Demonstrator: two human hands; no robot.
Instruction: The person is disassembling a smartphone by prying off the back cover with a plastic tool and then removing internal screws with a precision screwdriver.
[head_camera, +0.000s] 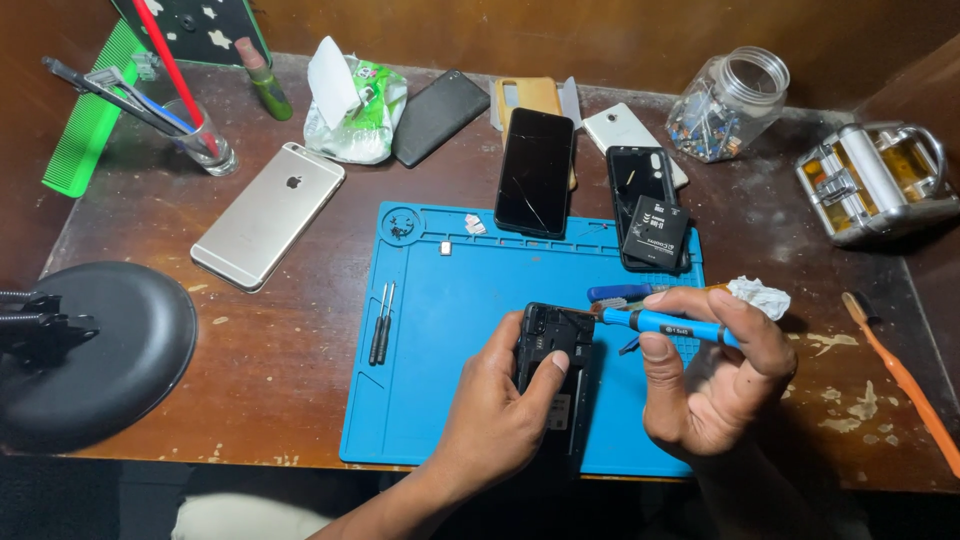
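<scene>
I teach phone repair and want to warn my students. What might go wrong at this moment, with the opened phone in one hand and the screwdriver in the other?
1. The left hand holds the opened black phone off the blue mat; a slip of the blue screwdriver in the right hand might gouge the exposed insides.
2. A loosened screw could drop and roll off the mat.
3. The cracked phone overhangs the mat's edge, where an elbow could knock it.

the opened phone with its back off (553, 350) is black inside, the slim screwdriver (665, 324) bright blue, the rubber work mat (450, 370) blue, the worn wooden counter (270, 340) dark brown with pale chipped patches, the flat phone lying face down (268, 213) pale gold, the plastic comb (88, 115) green, the toothbrush (905, 380) orange.
</scene>
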